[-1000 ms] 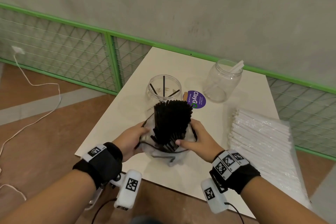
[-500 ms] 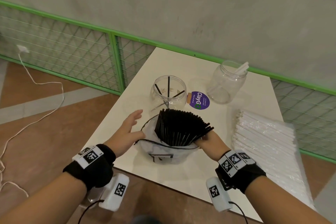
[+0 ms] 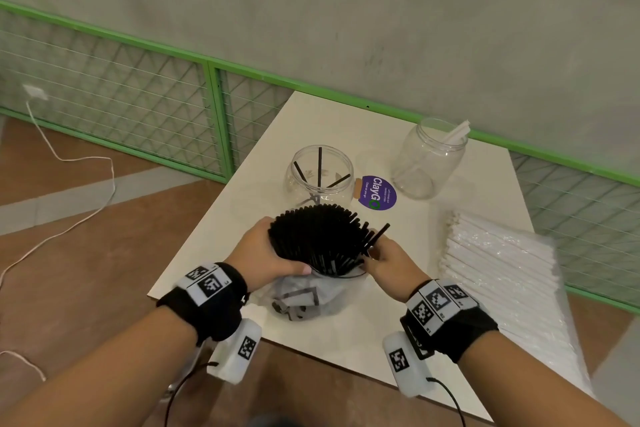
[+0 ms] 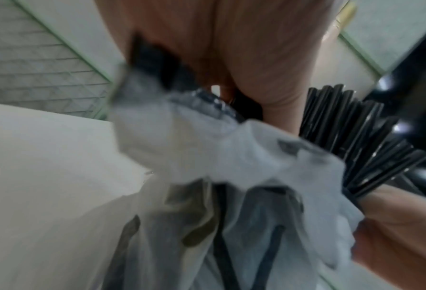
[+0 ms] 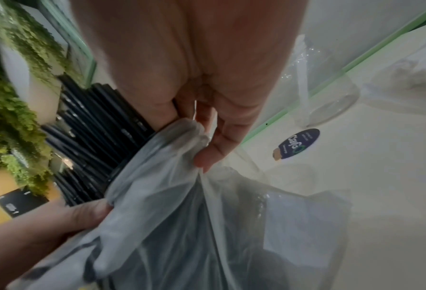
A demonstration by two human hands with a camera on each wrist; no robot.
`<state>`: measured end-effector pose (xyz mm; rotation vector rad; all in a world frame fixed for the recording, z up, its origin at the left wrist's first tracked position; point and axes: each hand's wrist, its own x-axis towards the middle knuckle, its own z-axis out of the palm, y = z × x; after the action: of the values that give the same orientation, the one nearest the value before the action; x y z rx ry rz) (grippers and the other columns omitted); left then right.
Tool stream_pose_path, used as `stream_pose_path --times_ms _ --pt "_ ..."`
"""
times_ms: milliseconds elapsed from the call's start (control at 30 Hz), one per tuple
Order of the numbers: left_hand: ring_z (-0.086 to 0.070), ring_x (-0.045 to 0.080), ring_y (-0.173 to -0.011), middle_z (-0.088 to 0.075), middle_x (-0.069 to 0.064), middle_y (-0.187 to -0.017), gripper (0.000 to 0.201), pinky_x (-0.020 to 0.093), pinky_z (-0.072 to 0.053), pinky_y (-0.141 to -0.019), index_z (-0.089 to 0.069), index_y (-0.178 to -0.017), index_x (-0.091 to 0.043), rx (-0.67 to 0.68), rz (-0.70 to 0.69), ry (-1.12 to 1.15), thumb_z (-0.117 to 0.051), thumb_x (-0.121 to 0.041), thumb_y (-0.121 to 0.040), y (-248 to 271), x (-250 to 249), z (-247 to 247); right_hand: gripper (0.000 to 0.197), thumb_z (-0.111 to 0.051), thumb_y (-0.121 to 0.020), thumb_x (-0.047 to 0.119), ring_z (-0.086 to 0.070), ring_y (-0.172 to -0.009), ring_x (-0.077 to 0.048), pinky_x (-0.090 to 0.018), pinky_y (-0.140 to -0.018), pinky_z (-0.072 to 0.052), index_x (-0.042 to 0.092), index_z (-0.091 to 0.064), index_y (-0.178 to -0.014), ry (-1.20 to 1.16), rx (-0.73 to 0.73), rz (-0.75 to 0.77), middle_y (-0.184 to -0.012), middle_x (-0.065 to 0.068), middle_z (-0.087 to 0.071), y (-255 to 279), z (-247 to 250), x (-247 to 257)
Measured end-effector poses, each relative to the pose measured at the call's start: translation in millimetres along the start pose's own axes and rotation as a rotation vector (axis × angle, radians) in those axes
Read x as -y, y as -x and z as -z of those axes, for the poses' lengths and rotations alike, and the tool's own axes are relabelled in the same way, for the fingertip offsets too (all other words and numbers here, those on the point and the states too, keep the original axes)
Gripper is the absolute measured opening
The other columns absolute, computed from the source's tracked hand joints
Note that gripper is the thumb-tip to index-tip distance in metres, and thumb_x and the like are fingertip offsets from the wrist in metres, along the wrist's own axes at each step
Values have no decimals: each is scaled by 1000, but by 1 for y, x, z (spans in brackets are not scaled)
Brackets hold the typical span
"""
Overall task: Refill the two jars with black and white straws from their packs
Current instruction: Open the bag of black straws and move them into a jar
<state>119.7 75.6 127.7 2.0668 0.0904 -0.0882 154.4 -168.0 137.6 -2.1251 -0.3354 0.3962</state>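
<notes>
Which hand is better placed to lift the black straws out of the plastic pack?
Left. The left hand already wraps the fanned bundle of black straws; the right hand pinches the clear plastic pack at its rim.

Likely a café or food-court seating area — a white table [image 3: 346, 135] beside green-framed mesh fencing [image 3: 138, 104], a branded "ClayGO" sticker [image 3: 377, 191] on the tabletop — terracotta floor [image 3: 86, 253].

A round purple sticker [image 3: 376, 192] lying flat on the white worktop [image 3: 346, 340] reads "ClayGO" in large white letters. The smaller lines printed beside that word are too fine to read. The clear plastic bag [image 3: 304, 298] carries dark print that cannot be made out.
</notes>
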Motion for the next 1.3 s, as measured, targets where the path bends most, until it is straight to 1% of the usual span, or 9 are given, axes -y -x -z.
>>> stream_pose_path --times_ms 100,167,233,300,533,667,900,1100,1300 --pt "-57 3 -100 -62 -9 -106 70 13 -41 -77 -55 -113 -20 -86 26 110 -90 -34 -54 4 5 8 37 -56 -81 10 -56 -89 5 -16 -83 -45 42 -54 -102 -26 -36 79 -103 11 -60 -1 1 13" --pt "-57 3 -97 -62 -8 -103 68 12 -41 -74 -54 -111 -17 -112 52 116 -90 -32 -56 4 8 6 40 -54 -84 -1 -50 -80 6 -10 -75 -39 35 -53 -100 24 -33 114 -96 13 -53 -3 -1 16" --pt "-58 10 -102 -63 -5 -107 73 20 -44 -83 -54 -114 -17 -96 83 117 -89 -39 -54 5 11 3 30 -52 -81 8 -50 -92 -6 -19 -84 -40 22 -56 -108 89 -10 137 -104 4 -54 -5 -5 14" --pt "-58 12 -105 -64 -5 -109 67 26 -44 -91 -57 -113 -19 -76 108 124 -87 -39 -57 6 11 -1 51 -44 -73 32 -45 -110 -18 -29 -96 -35 16 -59 -119 158 -39 143 -125 0 -51 -6 -8 7" --pt "-60 10 -97 -66 -5 -102 42 24 -44 -88 -62 -111 -20 -91 123 107 -80 -23 -73 20 8 5 60 -56 -71 51 -33 -133 -13 -37 -112 -27 48 -40 -129 15 134 152 -139 12 -42 6 -18 15" --pt "-59 11 -98 -64 -5 -103 44 22 -42 -85 -61 -114 -17 -122 125 91 -78 -25 -75 20 6 6 75 -72 -64 53 -39 -129 -12 -34 -110 -32 35 -43 -131 66 148 158 -134 6 -45 2 -19 18" --pt "-54 9 -103 -61 -8 -109 54 23 -40 -90 -57 -119 -19 -156 65 74 -81 -23 -71 22 5 27 38 -78 -78 21 -55 -101 0 -4 -81 -39 22 -55 -108 -61 -85 167 -110 -2 -59 -10 -26 27" --pt "-50 -11 -104 -58 -19 -112 78 15 -40 -94 -48 -123 -30 -62 -37 60 -89 -23 -57 20 10 34 46 -80 -76 19 -58 -83 -5 -11 -74 -45 8 -50 -109 -178 -123 109 -96 -4 -60 -21 -29 41" --pt "-56 12 -111 -62 -7 -116 77 34 -43 -99 -54 -123 -27 -90 -9 60 -83 -34 -52 16 16 35 51 -80 -72 33 -58 -96 -12 -24 -85 -49 11 -51 -108 -275 -222 145 -105 -8 -58 -25 -20 63"
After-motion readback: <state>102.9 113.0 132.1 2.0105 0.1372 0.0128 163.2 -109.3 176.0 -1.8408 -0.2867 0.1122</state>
